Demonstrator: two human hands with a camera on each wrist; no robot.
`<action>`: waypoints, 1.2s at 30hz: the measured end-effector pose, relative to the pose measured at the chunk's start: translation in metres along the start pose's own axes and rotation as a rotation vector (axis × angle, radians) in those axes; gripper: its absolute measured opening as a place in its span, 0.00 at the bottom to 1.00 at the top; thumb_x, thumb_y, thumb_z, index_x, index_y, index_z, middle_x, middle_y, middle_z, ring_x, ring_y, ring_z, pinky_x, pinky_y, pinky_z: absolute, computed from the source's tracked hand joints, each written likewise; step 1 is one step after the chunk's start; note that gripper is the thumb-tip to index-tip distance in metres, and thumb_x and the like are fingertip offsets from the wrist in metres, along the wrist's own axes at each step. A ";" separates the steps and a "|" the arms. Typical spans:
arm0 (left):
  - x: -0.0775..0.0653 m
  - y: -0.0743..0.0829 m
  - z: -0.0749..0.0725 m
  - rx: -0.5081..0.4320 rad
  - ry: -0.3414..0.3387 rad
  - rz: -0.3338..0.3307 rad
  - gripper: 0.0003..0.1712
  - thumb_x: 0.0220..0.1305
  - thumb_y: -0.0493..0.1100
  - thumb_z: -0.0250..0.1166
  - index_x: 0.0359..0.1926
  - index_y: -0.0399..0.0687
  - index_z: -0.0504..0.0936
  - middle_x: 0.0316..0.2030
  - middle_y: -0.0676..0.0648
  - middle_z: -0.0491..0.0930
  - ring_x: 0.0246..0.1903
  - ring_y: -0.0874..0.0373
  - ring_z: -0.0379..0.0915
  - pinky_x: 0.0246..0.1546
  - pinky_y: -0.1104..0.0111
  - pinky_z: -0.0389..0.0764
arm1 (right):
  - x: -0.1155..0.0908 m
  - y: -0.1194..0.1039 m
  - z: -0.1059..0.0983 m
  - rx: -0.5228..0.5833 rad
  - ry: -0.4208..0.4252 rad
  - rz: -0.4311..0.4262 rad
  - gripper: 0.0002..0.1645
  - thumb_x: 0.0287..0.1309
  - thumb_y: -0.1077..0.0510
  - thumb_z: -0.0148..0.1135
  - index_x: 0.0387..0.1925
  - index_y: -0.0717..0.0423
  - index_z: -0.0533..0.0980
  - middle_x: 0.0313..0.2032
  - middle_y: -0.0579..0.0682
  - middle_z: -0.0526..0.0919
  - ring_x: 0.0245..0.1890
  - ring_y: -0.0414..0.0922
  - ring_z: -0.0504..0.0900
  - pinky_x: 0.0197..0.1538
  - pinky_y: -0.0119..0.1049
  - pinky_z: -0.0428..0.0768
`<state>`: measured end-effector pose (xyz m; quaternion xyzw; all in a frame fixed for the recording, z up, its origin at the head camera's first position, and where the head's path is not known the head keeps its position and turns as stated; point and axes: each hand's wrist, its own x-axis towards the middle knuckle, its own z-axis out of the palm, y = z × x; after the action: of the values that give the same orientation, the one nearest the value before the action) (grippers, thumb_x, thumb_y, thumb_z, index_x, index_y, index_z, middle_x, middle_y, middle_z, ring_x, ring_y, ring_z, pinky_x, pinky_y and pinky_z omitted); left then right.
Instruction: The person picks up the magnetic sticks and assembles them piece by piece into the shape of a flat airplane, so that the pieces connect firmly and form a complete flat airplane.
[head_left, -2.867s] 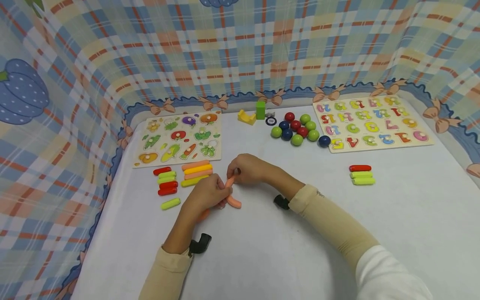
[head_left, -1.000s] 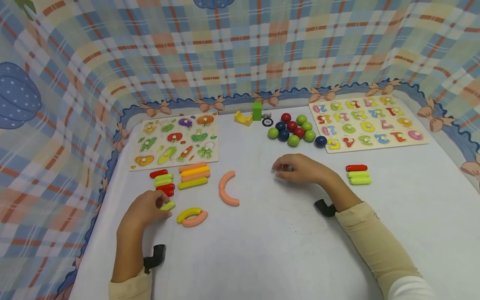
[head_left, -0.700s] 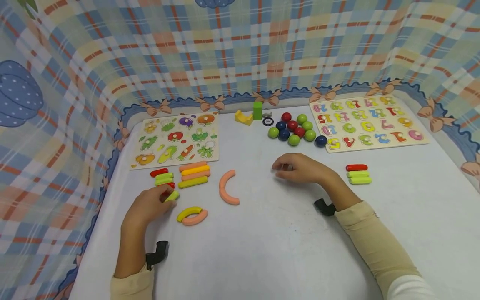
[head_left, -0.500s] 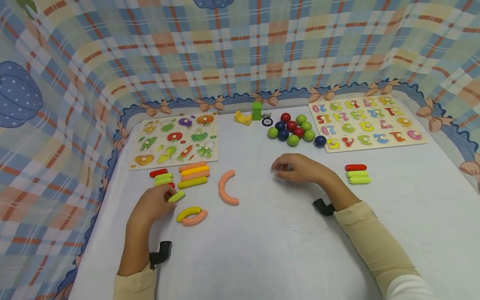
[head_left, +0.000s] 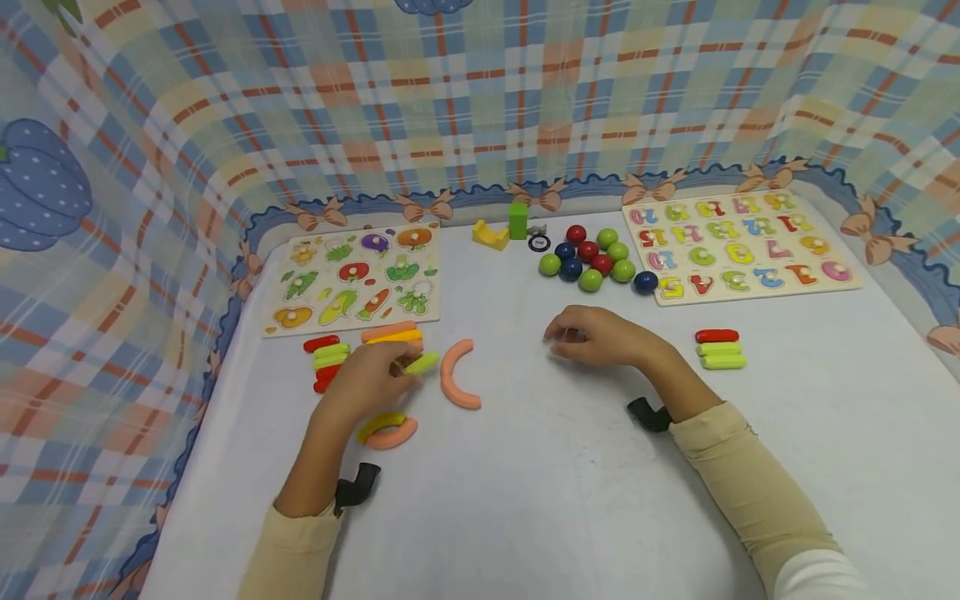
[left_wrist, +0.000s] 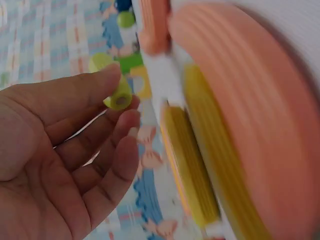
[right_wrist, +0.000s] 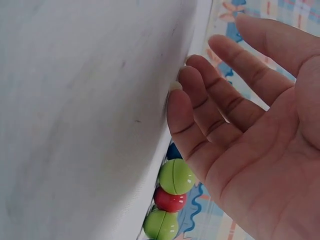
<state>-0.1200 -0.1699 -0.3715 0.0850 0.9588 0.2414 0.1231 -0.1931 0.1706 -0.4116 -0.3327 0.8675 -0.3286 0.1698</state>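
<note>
My left hand pinches a short light-green stick between thumb and fingers; in the left wrist view the stick has a hollow end. The hand passes over the straight pink and yellow bars, partly hiding them. Just right of the stick, two pink curved pieces form a C on the white table. Below the hand lie a yellow curved piece and a pink one, facing each other. My right hand rests on the table, fingers loosely bent, holding nothing.
Red and green short sticks lie at left, with three more sticks at right. Behind are a vegetable puzzle board, a number puzzle board, several red, green and blue balls, a green block and a yellow notched block.
Both hands left the pink C pieces; the right hand moved right and stays still. The left hand picked up the lone green stick at left and carried it rightward toward the C.
</note>
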 end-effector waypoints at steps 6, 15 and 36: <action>0.039 0.041 0.012 0.115 0.023 0.101 0.17 0.52 0.45 0.68 0.45 0.54 0.81 0.37 0.56 0.77 0.35 0.60 0.69 0.38 0.66 0.72 | 0.001 0.000 0.000 0.002 0.001 -0.007 0.13 0.55 0.55 0.60 0.43 0.53 0.78 0.36 0.43 0.76 0.35 0.42 0.72 0.41 0.37 0.73; 0.078 0.060 0.038 0.249 -0.009 0.126 0.12 0.53 0.43 0.67 0.42 0.51 0.82 0.37 0.53 0.79 0.36 0.59 0.70 0.44 0.64 0.70 | -0.001 0.002 -0.002 0.016 -0.006 -0.007 0.14 0.56 0.55 0.59 0.44 0.52 0.77 0.38 0.43 0.76 0.36 0.42 0.72 0.41 0.36 0.73; 0.067 0.043 0.034 0.184 -0.007 0.034 0.13 0.49 0.44 0.69 0.38 0.46 0.83 0.27 0.52 0.75 0.30 0.57 0.68 0.35 0.66 0.70 | 0.000 0.006 -0.001 0.024 -0.011 0.010 0.13 0.56 0.55 0.59 0.44 0.51 0.77 0.38 0.44 0.75 0.37 0.42 0.72 0.41 0.36 0.72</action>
<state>-0.1705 -0.1023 -0.3928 0.1132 0.9749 0.1542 0.1140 -0.1964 0.1743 -0.4145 -0.3281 0.8642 -0.3362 0.1802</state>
